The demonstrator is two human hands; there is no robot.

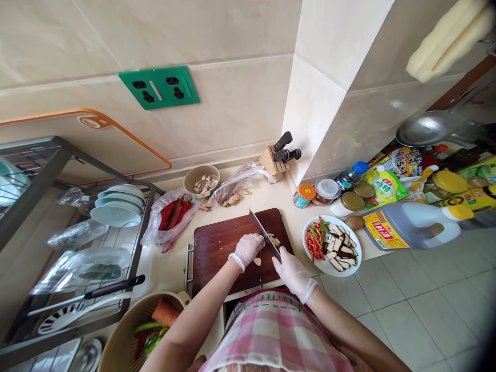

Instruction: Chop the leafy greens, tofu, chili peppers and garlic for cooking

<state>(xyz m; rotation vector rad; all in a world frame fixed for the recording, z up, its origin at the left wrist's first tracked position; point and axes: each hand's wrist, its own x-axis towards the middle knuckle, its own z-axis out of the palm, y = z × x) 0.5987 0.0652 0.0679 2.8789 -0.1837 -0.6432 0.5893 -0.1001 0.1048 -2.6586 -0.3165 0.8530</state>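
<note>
My right hand (pixel 292 271), in a clear glove, grips a kitchen knife (pixel 264 233) at its near end. The blade points away from me over the dark wooden cutting board (pixel 217 245). My left hand (pixel 249 249), also gloved, presses down on the board with curled fingers just left of the blade. What lies under its fingertips is hidden. Small pale cut pieces (pixel 275 241) lie to the right of the blade, and a single pale slice (pixel 257 262) rests near my left hand.
A plate (pixel 306 245) of sliced peppers and mushrooms stands right of the board, near jars and a large jug (pixel 418 222). Behind are a knife block (pixel 271 163), ginger (pixel 232 200) and a garlic basket (pixel 189 181). Bagged red peppers (pixel 174 214) and a dish rack (pixel 134 274) stand left.
</note>
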